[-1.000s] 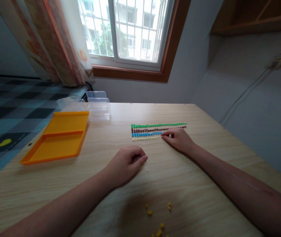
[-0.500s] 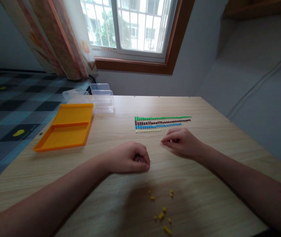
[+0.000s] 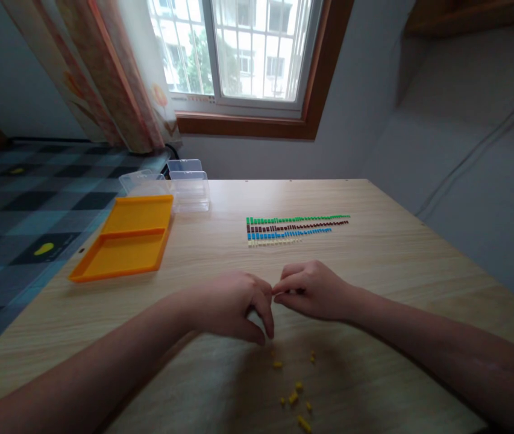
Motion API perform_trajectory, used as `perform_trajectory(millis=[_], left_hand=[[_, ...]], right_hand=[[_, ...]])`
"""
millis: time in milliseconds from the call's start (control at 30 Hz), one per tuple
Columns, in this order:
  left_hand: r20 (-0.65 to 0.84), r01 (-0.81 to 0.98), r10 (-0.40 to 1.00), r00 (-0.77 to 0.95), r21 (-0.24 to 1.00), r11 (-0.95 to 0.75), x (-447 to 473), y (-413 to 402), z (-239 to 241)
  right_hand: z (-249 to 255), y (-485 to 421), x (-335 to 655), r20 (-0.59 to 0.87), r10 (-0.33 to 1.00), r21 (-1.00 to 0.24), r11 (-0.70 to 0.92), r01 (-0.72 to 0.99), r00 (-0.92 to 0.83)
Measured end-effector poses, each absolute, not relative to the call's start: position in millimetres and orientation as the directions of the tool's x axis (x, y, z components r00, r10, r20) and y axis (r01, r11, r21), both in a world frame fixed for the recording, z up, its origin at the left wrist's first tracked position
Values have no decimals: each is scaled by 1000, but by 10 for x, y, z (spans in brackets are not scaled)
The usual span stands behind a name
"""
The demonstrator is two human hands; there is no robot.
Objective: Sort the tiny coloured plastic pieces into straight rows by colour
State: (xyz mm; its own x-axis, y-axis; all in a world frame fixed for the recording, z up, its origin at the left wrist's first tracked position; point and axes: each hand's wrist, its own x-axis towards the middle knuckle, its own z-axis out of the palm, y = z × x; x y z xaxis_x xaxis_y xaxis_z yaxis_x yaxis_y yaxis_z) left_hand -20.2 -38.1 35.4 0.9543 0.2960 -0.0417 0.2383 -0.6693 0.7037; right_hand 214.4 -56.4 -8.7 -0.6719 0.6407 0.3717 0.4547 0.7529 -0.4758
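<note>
Four rows of tiny beads [image 3: 290, 229] lie on the wooden table [image 3: 387, 259]: green at the back, then brown, blue and a shorter cream row. My left hand [image 3: 229, 306] rests near the table's middle with its fingers curled and thumb and forefinger pointing down at the wood. My right hand [image 3: 313, 290] sits just to its right, fingers pinched together, its tips almost touching the left hand. What either holds is too small to see. Several loose yellow beads [image 3: 293, 392] lie scattered in front of both hands.
An open orange plastic case [image 3: 125, 238] lies at the table's left. Behind it stand clear plastic boxes [image 3: 184, 187]. A checked bed cover lies beyond the left edge. A window and curtain are at the back, a grey wall on the right.
My right hand has drawn back from the bead rows toward me and met my left hand. My left hand has shifted slightly nearer the yellow beads. The blue row is longer than before.
</note>
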Motion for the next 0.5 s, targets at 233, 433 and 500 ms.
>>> perform_trajectory(millis=[233, 433, 500], left_hand=[[-17, 242, 326, 945, 706, -665, -226, -375, 290], [33, 315, 441, 897, 653, -689, -240, -363, 216], [65, 352, 484, 873, 603, -716, -243, -359, 184]], right_hand=[[-72, -566, 2158, 349, 622, -416, 773, 479, -701], [-46, -507, 2277, 356, 574, -253, 819, 516, -737], [-48, -481, 2297, 360, 571, -211, 820, 532, -738]])
